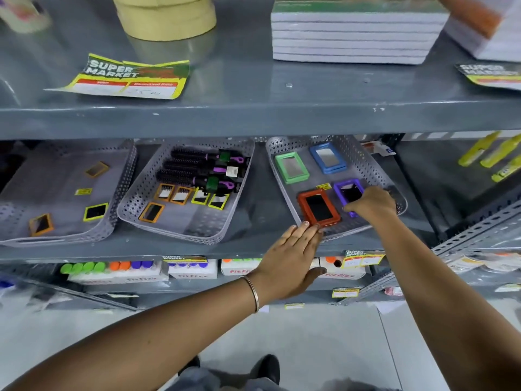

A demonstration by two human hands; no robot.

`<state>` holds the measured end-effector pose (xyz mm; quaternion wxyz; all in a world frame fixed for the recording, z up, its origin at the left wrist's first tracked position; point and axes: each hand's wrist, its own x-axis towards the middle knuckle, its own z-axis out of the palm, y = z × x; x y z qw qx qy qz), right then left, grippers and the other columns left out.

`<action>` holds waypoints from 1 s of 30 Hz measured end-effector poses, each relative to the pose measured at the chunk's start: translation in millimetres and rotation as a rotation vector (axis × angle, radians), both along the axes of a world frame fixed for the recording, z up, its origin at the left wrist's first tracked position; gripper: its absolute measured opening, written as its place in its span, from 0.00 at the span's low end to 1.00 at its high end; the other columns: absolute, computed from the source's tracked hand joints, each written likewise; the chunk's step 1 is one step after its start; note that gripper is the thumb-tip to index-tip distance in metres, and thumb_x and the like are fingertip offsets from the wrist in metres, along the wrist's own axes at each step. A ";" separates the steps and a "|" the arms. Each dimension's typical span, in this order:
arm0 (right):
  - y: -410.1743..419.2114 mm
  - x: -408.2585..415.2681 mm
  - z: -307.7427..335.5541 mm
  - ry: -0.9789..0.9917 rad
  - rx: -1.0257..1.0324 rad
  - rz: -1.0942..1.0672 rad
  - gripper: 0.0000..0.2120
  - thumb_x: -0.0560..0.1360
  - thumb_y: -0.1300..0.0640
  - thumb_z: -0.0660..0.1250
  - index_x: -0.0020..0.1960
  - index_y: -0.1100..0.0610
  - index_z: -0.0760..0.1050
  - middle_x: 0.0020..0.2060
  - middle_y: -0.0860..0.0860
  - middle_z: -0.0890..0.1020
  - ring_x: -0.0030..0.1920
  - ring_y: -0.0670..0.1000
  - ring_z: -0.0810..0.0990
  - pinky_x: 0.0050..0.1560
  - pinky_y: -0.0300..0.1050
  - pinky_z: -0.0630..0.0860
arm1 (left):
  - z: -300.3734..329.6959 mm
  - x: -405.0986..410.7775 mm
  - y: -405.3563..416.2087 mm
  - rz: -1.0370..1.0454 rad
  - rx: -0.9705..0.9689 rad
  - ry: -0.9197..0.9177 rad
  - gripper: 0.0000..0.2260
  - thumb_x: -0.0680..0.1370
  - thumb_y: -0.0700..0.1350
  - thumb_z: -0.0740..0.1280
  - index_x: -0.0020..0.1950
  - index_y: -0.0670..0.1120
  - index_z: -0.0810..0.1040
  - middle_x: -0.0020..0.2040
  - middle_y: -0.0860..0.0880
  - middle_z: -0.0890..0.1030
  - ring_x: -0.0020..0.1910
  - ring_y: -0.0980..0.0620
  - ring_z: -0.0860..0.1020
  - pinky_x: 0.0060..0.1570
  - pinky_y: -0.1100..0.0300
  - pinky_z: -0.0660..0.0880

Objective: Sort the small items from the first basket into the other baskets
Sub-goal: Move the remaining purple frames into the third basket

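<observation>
At the right basket [400,204] on the shelf, right hand [372,203] is closed on the purple mirror [348,190], long axis running away from the person; left hand [290,255], flat and empty, touches the orange mirror [318,207] alongside

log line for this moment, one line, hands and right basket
left hand: flat, fingertips on orange mirror | right hand: on purple mirror | right basket: also green mirror, blue mirror
</observation>
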<state>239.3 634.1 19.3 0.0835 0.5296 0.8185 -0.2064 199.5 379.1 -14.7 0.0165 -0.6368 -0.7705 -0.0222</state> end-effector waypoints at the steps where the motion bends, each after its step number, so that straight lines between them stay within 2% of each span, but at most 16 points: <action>1: -0.7 -0.2 1.5 -0.013 0.001 0.012 0.27 0.66 0.45 0.77 0.54 0.64 0.77 0.47 0.59 0.84 0.49 0.60 0.83 0.50 0.51 0.81 | -0.3 0.7 0.5 0.003 0.003 -0.009 0.32 0.83 0.60 0.53 0.79 0.39 0.57 0.79 0.42 0.61 0.79 0.43 0.56 0.77 0.48 0.54; 6: -1.5 -1.4 6.6 -0.028 0.016 0.034 0.27 0.65 0.47 0.77 0.55 0.63 0.76 0.48 0.59 0.83 0.51 0.60 0.82 0.49 0.48 0.78 | -2.6 1.9 0.8 0.013 0.008 -0.033 0.33 0.83 0.60 0.54 0.79 0.39 0.56 0.79 0.41 0.61 0.79 0.42 0.56 0.77 0.47 0.55; 11: -3.9 -1.3 10.3 -0.041 0.033 0.048 0.25 0.67 0.47 0.77 0.54 0.63 0.75 0.43 0.57 0.80 0.49 0.60 0.82 0.44 0.46 0.75 | -1.9 0.1 -1.9 0.011 0.006 -0.036 0.33 0.83 0.60 0.53 0.80 0.39 0.54 0.80 0.42 0.58 0.79 0.43 0.54 0.76 0.47 0.55; 15: -4.1 -4.8 9.1 -0.035 0.017 0.065 0.26 0.66 0.48 0.78 0.53 0.64 0.76 0.42 0.58 0.80 0.44 0.59 0.80 0.44 0.48 0.76 | 5.8 -12.5 -21.7 0.077 0.059 -0.053 0.33 0.83 0.61 0.50 0.81 0.40 0.51 0.81 0.43 0.55 0.80 0.45 0.51 0.77 0.48 0.52; 19: -14.5 -12.5 20.1 -0.026 0.015 0.051 0.30 0.64 0.41 0.78 0.52 0.64 0.75 0.48 0.63 0.83 0.49 0.62 0.82 0.49 0.52 0.78 | 20.2 -48.6 -65.4 0.225 0.143 -0.086 0.33 0.83 0.60 0.51 0.81 0.40 0.51 0.81 0.44 0.53 0.80 0.45 0.48 0.78 0.50 0.47; 21: -30.2 -22.7 35.0 0.012 0.071 0.061 0.30 0.66 0.35 0.73 0.46 0.62 0.76 0.47 0.65 0.83 0.49 0.63 0.83 0.46 0.50 0.77 | 23.5 -72.2 -94.2 0.315 0.162 -0.079 0.34 0.83 0.61 0.51 0.80 0.40 0.51 0.81 0.43 0.53 0.80 0.45 0.50 0.78 0.49 0.49; 23: -55.2 -41.5 51.1 0.094 0.174 0.104 0.36 0.64 0.27 0.65 0.44 0.62 0.78 0.43 0.65 0.84 0.45 0.63 0.84 0.46 0.52 0.80 | 23.9 -96.6 -126.6 0.420 0.184 -0.085 0.34 0.83 0.61 0.52 0.80 0.39 0.52 0.81 0.43 0.54 0.80 0.44 0.52 0.77 0.48 0.52; 25: -99.7 -68.3 76.2 0.189 0.271 0.224 0.34 0.68 0.32 0.63 0.49 0.65 0.80 0.45 0.67 0.84 0.47 0.65 0.84 0.49 0.55 0.81 | 24.9 -120.5 -160.8 0.525 0.228 -0.092 0.34 0.83 0.60 0.54 0.80 0.39 0.53 0.81 0.42 0.55 0.79 0.44 0.53 0.77 0.48 0.54; 27: -155.8 -100.3 99.9 0.276 0.322 0.364 0.27 0.74 0.41 0.67 0.55 0.66 0.78 0.52 0.69 0.82 0.53 0.68 0.81 0.52 0.55 0.77 | 25.8 -142.0 -194.9 0.634 0.283 -0.070 0.34 0.82 0.60 0.55 0.80 0.39 0.54 0.80 0.42 0.57 0.79 0.43 0.54 0.76 0.47 0.55; 30: -240.7 -150.5 112.1 0.406 0.181 0.585 0.21 0.74 0.46 0.70 0.62 0.55 0.78 0.56 0.60 0.83 0.56 0.62 0.82 0.52 0.50 0.77 | 24.0 -167.8 -243.5 0.815 0.300 -0.050 0.35 0.82 0.61 0.50 0.80 0.38 0.52 0.81 0.43 0.53 0.80 0.43 0.51 0.77 0.48 0.52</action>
